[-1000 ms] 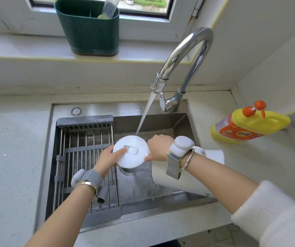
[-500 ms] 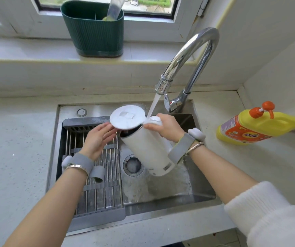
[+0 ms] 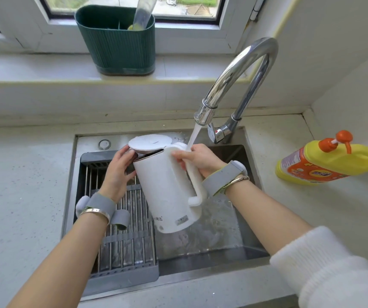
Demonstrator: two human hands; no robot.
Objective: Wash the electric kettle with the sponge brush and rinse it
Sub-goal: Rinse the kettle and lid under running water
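Sink (image 3: 243, 152): kettle (image 3: 167, 192) tilted under the running faucet (image 3: 234, 83).
Right hand (image 3: 200, 160) grips its wet handle, left hand (image 3: 118, 172) cups the rim; it could slip.

counter (image 3: 22, 185): pale speckled stone, wraps around the sink (image 3: 234, 252), which is sunk into it
soap bottle (image 3: 325, 163): yellow with an orange pump, sits on the counter right of the sink, near the wall
windowsill (image 3: 34, 67): behind the sink, higher up
green caddy (image 3: 116, 45): on the sill, behind the sink
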